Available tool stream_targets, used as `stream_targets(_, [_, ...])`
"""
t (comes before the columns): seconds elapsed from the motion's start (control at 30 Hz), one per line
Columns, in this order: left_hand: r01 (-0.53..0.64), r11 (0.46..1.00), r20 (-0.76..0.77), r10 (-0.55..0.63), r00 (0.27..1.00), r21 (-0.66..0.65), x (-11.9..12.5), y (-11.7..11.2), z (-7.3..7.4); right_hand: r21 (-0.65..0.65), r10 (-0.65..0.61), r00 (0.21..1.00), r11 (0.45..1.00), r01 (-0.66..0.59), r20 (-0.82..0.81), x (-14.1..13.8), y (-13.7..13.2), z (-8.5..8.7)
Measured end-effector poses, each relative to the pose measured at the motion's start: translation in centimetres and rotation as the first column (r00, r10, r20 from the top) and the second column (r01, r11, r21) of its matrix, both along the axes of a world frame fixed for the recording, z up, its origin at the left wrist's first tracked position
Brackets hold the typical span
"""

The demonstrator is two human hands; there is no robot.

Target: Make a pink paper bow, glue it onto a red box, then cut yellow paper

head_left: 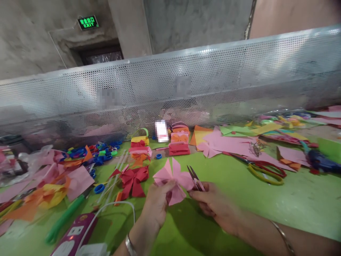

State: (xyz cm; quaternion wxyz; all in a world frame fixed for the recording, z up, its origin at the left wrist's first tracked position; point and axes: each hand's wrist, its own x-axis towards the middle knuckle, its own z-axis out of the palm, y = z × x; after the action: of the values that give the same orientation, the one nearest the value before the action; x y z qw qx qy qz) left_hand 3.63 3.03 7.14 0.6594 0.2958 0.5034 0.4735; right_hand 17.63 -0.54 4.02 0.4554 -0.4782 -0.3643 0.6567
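My left hand (pixel 157 201) pinches a pink paper flower (pixel 173 177) near its middle, its pointed petals spread outward. My right hand (pixel 210 199) is closed on a small pair of scissors (pixel 195 177), blades pointing up and slightly apart. Its fingertips are right by the flower's right-hand petal; I cannot tell whether they also grip the paper. A red paper flower (pixel 134 179) lies on the green tabletop (pixel 255 209), just left of the pink one. Behind it sit an orange and pink folded piece (pixel 141 156) and stacked folded paper (pixel 179 142).
Large scissors with red and yellow handles (pixel 262 172) lie at right on pink paper sheets (pixel 239 144). At left are a purple power strip (pixel 77 231) with a white cable, a green tool handle (pixel 64 220), blue rings (pixel 99 188) and paper scraps. A perforated metal panel (pixel 149 81) stands behind.
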Motion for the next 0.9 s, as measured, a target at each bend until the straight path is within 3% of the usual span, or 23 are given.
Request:
stream_targets(0.3, [0.013,0.998,0.014,-0.013,1.0,0.063,0.1,-0.1,0.1,-0.044,-0.048,0.997,0.998,0.046,-0.053,0.1,-0.2,0.2])
stream_targets(0.57, [0.037,0.986,-0.082,-0.023,0.996,0.165,-0.5,0.4,-1.0,-0.08,-0.07,0.995,0.995,0.063,-0.078,0.1,-0.1,0.2])
stream_targets(0.9, [0.04,0.984,-0.107,-0.022,0.994,0.174,-0.6,0.4,-0.8,-0.035,-0.084,0.995,0.996,0.081,-0.062,0.0,-0.1,0.1])
